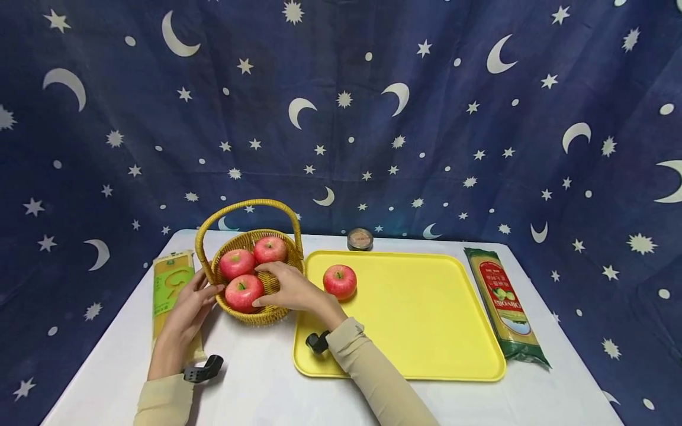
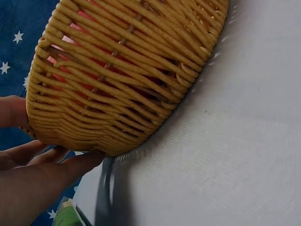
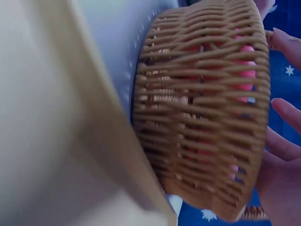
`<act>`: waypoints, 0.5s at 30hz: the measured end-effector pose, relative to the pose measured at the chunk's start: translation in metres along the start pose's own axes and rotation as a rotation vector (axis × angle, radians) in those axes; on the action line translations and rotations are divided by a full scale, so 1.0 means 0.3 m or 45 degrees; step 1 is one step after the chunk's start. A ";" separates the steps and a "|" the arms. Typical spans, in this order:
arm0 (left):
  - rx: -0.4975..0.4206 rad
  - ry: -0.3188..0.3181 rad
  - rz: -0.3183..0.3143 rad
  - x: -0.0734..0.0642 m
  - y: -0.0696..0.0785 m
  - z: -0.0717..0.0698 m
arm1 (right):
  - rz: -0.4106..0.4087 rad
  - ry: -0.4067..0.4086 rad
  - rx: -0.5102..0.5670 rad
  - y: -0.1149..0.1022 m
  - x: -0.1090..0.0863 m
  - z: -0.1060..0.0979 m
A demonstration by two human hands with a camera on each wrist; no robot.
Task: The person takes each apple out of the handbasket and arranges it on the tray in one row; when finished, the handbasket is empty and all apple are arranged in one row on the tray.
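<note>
A yellow-brown wicker basket with a tall arched handle stands at the left of the table. Inside lie a front apple, a left apple and a back apple. My left hand grips the basket's left side near the handle's foot, thumb at the rim and fingers along the outside. My right hand reaches over the right rim, its fingers spread at the right side of the front apple. In the right wrist view, wicker hides most of the apples.
A yellow tray lies right of the basket with one apple at its left side; my right forearm crosses its corner. A green-ended pasta packet lies at the right, another packet at the left. A small round container stands behind the tray.
</note>
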State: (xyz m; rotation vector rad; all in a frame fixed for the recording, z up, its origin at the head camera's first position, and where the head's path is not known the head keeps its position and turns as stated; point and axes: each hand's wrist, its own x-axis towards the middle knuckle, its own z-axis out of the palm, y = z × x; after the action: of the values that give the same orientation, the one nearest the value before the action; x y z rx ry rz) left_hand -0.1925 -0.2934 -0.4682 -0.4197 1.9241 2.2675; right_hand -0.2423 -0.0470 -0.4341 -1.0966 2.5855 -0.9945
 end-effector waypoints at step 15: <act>0.015 0.011 -0.005 0.003 0.007 0.002 | 0.033 -0.111 -0.084 -0.046 0.081 0.054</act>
State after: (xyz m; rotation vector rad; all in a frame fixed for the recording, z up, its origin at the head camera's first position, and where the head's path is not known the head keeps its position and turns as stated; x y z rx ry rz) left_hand -0.1941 -0.2934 -0.4665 -0.4325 1.9380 2.2542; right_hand -0.2456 -0.0791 -0.4353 -1.0934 2.5726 -0.8416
